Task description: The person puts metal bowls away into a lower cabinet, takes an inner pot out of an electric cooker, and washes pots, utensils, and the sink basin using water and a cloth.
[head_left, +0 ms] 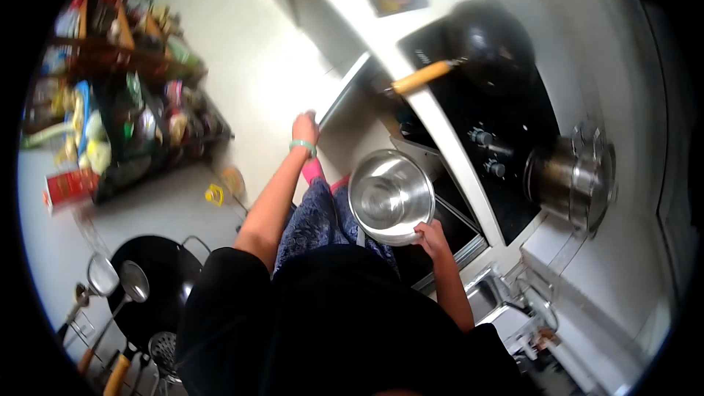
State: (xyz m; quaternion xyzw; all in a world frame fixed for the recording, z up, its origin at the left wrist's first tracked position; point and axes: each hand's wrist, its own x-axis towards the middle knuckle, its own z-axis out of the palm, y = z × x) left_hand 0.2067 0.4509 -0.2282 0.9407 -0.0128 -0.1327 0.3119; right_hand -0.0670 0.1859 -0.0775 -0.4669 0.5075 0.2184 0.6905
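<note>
My right hand point(433, 239) grips the rim of a shiny steel bowl point(391, 196), which hangs in front of my legs with its open side up; nothing shows inside it. My left hand point(306, 129), with a pale green bangle on the wrist, is at the edge of an open cabinet door or drawer front point(345, 92) below the counter. Its fingers are blurred, so their grip is unclear. The open cabinet space point(367, 114) lies between the door and the counter edge.
A black pan with a wooden handle point(425, 77) sits on the black stove point(506, 147), beside a steel pot point(568, 176). A shelf of groceries point(161, 128) stands left. Lower left hang a black wok point(158, 279) and ladles point(133, 281). A sink point(484, 299) is lower right.
</note>
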